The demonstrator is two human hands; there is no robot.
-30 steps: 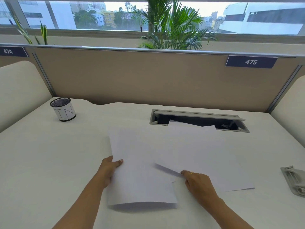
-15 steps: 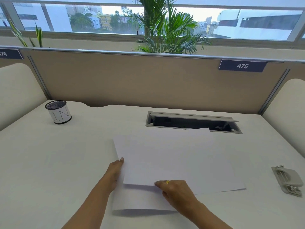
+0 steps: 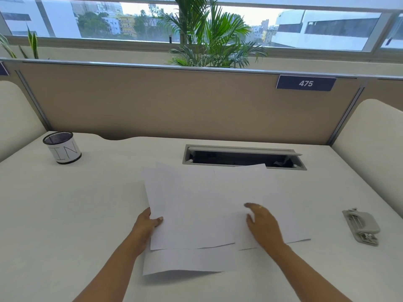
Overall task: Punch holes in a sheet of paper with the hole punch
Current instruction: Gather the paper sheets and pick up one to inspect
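Overlapping white paper sheets [image 3: 196, 205] lie in the middle of the desk. My left hand [image 3: 146, 224] pinches the left edge of the top sheet, thumb on top. My right hand [image 3: 261, 223] rests flat on the sheets at the right, fingers spread and blurred, a ring on one finger. A lower sheet [image 3: 187, 261] sticks out toward me with its near edge lifted off the desk. The grey hole punch [image 3: 362, 226] lies on the desk far to the right, apart from both hands.
A mesh pen cup [image 3: 62, 148] marked IN stands at the back left. An open cable hatch [image 3: 244, 158] is set into the white desk [image 3: 65, 214] behind the sheets. A beige partition [image 3: 174, 101] closes the far side.
My right hand has moved from the sheets' near edge up and to the right onto the paper. The top sheet has shifted left over the others. My left hand now pinches its edge.
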